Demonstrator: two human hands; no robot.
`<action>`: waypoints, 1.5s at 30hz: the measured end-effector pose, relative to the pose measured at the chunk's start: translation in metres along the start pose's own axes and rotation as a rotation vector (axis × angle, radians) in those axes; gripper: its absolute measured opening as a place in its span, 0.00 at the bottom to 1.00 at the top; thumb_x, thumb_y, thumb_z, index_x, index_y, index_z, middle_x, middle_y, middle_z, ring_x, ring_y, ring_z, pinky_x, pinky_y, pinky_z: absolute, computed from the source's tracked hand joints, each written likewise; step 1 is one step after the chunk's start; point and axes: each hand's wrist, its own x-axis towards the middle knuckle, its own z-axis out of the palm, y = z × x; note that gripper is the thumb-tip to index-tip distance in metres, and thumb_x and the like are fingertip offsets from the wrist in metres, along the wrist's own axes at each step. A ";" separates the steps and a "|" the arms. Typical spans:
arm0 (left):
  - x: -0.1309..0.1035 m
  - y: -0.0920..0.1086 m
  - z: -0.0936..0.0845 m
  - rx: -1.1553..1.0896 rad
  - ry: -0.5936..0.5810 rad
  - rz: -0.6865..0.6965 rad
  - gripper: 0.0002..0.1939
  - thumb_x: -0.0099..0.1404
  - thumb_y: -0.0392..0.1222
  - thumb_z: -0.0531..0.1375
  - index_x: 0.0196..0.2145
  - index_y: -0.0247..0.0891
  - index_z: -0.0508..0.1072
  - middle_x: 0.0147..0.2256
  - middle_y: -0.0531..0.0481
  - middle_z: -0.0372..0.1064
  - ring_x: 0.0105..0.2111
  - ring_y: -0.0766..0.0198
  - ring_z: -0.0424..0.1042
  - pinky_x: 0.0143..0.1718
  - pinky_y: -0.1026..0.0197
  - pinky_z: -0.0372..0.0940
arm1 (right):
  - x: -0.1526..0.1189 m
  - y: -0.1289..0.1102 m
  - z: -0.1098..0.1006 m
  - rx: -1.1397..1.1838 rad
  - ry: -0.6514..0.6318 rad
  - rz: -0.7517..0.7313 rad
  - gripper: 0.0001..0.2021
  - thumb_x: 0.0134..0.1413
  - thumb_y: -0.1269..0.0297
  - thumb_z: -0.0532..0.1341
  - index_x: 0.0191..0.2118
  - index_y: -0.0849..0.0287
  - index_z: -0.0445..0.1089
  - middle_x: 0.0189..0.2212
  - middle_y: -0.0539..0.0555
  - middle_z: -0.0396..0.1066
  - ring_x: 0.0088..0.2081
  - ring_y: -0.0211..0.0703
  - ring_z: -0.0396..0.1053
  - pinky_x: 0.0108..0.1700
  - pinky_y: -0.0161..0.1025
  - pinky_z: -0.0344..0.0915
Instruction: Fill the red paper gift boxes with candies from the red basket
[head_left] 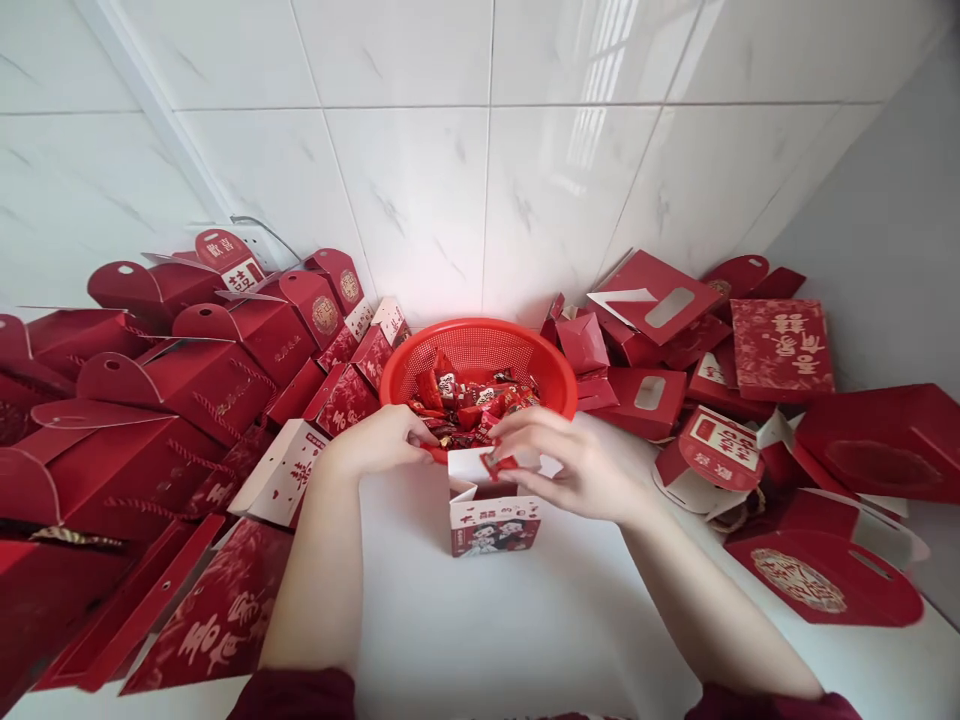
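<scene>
A small white and red paper box (495, 535) with printed cartoon figures stands upright on the white table, its top flaps up. Just above its opening, my right hand (562, 460) pinches a red-wrapped candy (499, 464) between thumb and fingers. Behind the box is a red plastic basket (480, 328) with mesh walls, holding many wrapped candies (472, 410) in red and brown. At the basket's front left rim rests my left hand (386, 437), fingers curled in toward the candies. What lies between those fingertips I cannot make out.
Red gift boxes with rope handles (217, 385) crowd the left side. On the right lie more red cartons (649, 295), some flattened or open, including one with a gold emblem (817, 575). A white tiled wall (420, 200) rises behind, with a socket and cable at left.
</scene>
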 end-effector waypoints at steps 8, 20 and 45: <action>-0.017 0.019 0.018 -0.129 0.111 0.179 0.21 0.65 0.55 0.58 0.50 0.42 0.76 0.49 0.48 0.74 0.47 0.56 0.73 0.48 0.61 0.64 | -0.035 -0.006 0.001 -0.146 -0.045 0.141 0.09 0.65 0.66 0.57 0.47 0.55 0.71 0.54 0.57 0.69 0.54 0.48 0.67 0.55 0.48 0.65; -0.012 0.000 0.112 -1.002 0.224 0.377 0.36 0.60 0.43 0.66 0.64 0.44 0.59 0.52 0.43 0.72 0.49 0.53 0.73 0.49 0.57 0.67 | -0.081 0.015 0.061 0.292 0.390 0.513 0.18 0.61 0.60 0.61 0.56 0.53 0.65 0.45 0.55 0.75 0.47 0.47 0.72 0.53 0.48 0.68; -0.004 -0.008 0.140 -0.951 0.297 0.395 0.07 0.62 0.42 0.64 0.37 0.37 0.74 0.34 0.49 0.76 0.35 0.62 0.75 0.36 0.63 0.68 | -0.096 0.011 0.069 0.285 0.311 0.364 0.12 0.67 0.66 0.53 0.47 0.52 0.74 0.45 0.55 0.74 0.48 0.45 0.71 0.50 0.44 0.68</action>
